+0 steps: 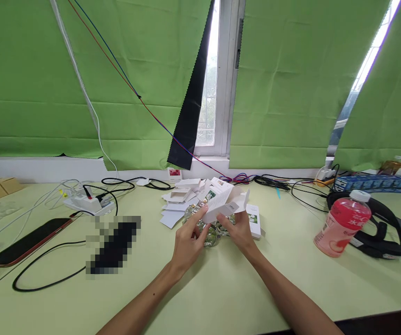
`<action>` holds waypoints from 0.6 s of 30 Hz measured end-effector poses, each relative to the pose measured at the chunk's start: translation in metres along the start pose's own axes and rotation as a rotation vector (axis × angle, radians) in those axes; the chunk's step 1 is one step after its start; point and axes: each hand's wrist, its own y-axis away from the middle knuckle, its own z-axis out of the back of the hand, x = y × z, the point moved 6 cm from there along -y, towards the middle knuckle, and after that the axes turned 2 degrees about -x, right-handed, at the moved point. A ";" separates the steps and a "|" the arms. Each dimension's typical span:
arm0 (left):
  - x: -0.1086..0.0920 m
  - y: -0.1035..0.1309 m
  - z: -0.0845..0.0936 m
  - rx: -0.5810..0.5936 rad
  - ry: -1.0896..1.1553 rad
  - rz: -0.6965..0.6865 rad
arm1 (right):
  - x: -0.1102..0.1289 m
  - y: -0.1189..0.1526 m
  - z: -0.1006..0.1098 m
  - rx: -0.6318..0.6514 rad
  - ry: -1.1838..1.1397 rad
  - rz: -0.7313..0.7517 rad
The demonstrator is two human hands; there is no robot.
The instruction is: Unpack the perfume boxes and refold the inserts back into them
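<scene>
A small white cardboard box (217, 209) with flaps standing open is held up in front of me. My right hand (238, 230) is closed round its right side, with the thumb at the lower edge. At the box's left end my left hand (190, 242) is closed, fingertips pressed against the cardboard. Under and behind both hands lie several clear glass-like round items (211, 238), partly hidden, with small gold-coloured tips. Flat white boxes (172, 218) are heaped behind and to the left. A white box with a green picture (254, 221) lies just right of my right hand.
A pink drink bottle (342, 225) stands at right by a black headset (384, 237). A phone (29, 242), a power strip (90, 202) and a pixelated dark object (113, 246) are at left. Black cables (272, 182) run along the wall.
</scene>
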 end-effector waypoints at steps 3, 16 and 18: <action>-0.001 0.000 -0.001 0.008 0.017 -0.005 | 0.007 0.001 0.000 -0.009 0.032 0.035; -0.003 0.000 -0.003 0.028 0.104 -0.027 | 0.018 0.002 -0.001 -0.027 0.184 0.092; -0.004 -0.001 -0.002 0.029 0.119 -0.009 | 0.021 0.002 -0.001 -0.021 0.195 0.116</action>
